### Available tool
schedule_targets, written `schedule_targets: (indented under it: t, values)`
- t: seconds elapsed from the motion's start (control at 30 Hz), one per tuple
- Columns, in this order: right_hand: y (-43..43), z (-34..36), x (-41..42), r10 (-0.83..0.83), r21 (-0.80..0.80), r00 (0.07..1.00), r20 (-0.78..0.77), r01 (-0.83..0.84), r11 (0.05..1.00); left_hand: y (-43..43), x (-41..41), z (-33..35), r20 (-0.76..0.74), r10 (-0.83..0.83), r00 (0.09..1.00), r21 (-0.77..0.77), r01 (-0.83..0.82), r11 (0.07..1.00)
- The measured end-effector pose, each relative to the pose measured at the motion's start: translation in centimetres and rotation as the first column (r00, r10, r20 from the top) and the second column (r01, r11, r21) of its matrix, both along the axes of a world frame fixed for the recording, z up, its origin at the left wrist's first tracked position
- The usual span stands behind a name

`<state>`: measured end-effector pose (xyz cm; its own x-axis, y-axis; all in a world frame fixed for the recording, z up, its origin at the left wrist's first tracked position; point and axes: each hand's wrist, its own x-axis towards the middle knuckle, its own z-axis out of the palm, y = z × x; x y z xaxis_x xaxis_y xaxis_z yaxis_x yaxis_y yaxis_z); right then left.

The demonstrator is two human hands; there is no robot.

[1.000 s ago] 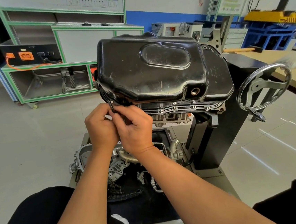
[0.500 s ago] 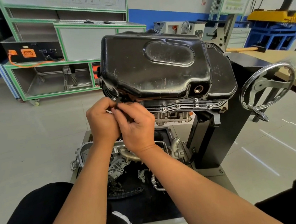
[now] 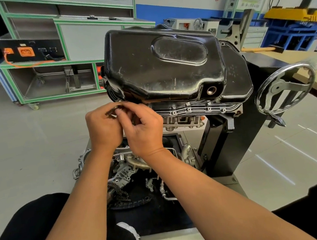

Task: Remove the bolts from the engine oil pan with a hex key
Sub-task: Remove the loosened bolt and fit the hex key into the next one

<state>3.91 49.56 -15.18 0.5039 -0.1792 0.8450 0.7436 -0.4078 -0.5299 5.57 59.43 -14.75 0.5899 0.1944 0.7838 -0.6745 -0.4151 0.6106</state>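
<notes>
loose engine parts (image 3: 124, 173) are strewn on the stand base (image 3: 169, 237). a blurred hex key (image 3: 113, 111) is pinched by the curled left hand (image 3: 104, 128) and right hand (image 3: 144, 130) at the rim of the oil pan (image 3: 164, 67), bolts (image 3: 188, 109) alongside. a green cart (image 3: 52, 72) is parked beyond. the key, upright earlier, is now level.
</notes>
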Motion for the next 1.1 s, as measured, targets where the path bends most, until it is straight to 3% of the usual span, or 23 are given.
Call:
schedule_targets:
  t: [0.2,0.47,0.8,0.97,1.1]
  values:
    - [-0.2,-0.3,0.4,0.032,-0.004,0.999,0.034,-0.032,0.999,-1.0,0.0,-0.1,0.039,0.071,0.997,0.005,-0.072,0.997]
    - [0.2,-0.7,0.6,0.042,0.062,0.999,0.002,-0.042,0.997,-0.4,-0.6,-0.8,-0.09,-0.139,0.986,-0.095,0.13,0.987]
    - [0.5,-0.1,0.1,0.053,0.106,0.998,-0.042,-0.048,0.993,-1.2,-0.5,0.0,-0.039,0.052,0.998,-0.125,-0.057,0.991]
    - [0.0,-0.6,0.2,0.045,0.066,0.998,-0.034,-0.043,0.997,-1.3,-1.3,0.1,-0.051,-0.089,0.995,-0.064,0.086,0.994]
    - [-0.2,-1.3,-0.1,0.026,0.045,0.999,-0.047,-0.024,0.999,-1.2,-1.3,-0.4,-0.079,-0.068,0.995,-0.079,0.062,0.995]
